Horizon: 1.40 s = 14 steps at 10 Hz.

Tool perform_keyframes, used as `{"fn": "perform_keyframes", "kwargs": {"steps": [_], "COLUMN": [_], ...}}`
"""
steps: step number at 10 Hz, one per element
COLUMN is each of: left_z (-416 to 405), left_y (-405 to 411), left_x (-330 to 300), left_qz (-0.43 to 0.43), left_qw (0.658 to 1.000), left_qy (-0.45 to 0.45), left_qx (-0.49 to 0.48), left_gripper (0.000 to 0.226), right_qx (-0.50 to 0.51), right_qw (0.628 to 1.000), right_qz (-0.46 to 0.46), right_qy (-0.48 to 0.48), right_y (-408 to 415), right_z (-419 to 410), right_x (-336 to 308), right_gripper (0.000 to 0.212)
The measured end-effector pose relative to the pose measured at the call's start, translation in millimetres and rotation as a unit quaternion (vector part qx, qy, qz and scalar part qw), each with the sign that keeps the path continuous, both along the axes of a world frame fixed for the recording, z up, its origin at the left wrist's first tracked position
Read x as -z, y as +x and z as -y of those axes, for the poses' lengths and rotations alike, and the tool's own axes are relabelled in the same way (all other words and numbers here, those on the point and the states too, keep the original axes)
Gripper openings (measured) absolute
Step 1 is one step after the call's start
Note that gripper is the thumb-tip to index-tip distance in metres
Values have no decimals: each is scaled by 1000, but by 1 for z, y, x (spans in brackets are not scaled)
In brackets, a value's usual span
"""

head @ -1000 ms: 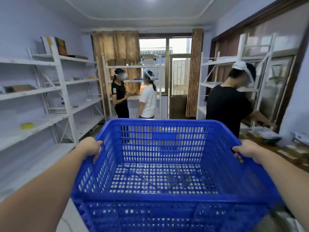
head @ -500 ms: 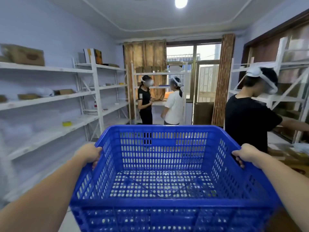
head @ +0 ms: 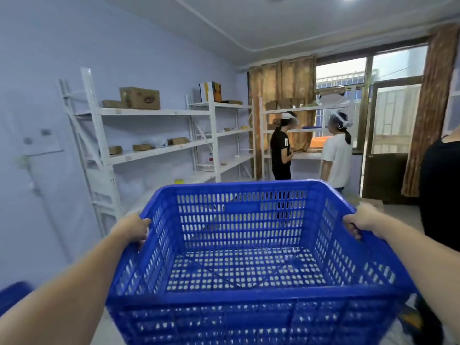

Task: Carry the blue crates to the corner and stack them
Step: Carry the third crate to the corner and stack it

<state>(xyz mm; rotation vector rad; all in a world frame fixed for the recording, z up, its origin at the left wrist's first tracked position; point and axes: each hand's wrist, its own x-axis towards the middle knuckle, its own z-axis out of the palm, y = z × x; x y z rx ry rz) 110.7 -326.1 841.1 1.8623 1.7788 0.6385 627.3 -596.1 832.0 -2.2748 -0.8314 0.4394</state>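
While your left hand (head: 133, 227) curls over the left rim, the blue crate (head: 249, 257) hangs empty at chest height before you — stiff slotted plastic, probably light, bulky more than heavy. Your right hand (head: 362, 221) grips the opposite rim — mid-rim holds look the balanced place.

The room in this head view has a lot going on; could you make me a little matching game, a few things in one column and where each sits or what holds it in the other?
Things:
1. blue crate
2. cardboard box
3. person in the white shirt
4. patterned curtain

Places:
A. on the top shelf of the white rack along the left wall
B. hanging at the far window
C. gripped at its side rims by the left hand and right hand
D. standing by the door, facing the person in the black shirt

Pairs: 1-C, 2-A, 3-D, 4-B
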Motion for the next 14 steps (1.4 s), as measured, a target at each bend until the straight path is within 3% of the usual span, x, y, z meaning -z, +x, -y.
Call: {"fn": "perform_keyframes", "kwargs": {"steps": [3, 4, 5, 8, 9, 10, 11, 14], "left_z": [-5, -6, -8, 64, 84, 98, 107, 84], "left_y": [-135, -194, -240, -346, -377, -419, -463, -563], "left_x": [11, 22, 32, 44, 48, 50, 54, 77], "left_qz": [-19, -114, -137, -94, -123, -215, -267, -286], "left_qw": [991, 977, 967, 922, 906, 890, 878, 858], "left_qy": [-2, -19, -36, -65, -46, -110, -182, -217], "left_qx": [-134, -180, -211, -369, -402, -387, -352, -367], "left_gripper": [39, 23, 28, 32, 33, 22, 58, 78], "right_qx": [-116, -178, -234, -360, -403, -430, -449, -478], "right_qw": [993, 984, 972, 932, 915, 902, 893, 877], "right_qz": [-18, -31, -25, -33, -29, -38, -26, -30], "right_qy": [10, 12, 5, -6, -8, -15, -28, -44], "right_y": [-88, -121, -154, -284, -340, -395, -450, -582], "right_z": [-135, -181, -227, -338, -364, -389, -410, -470], "right_x": [0, -2, 0, 8, 13, 24, 37, 78], "right_gripper": [37, 36, 39, 35, 36, 38, 36, 31]}}
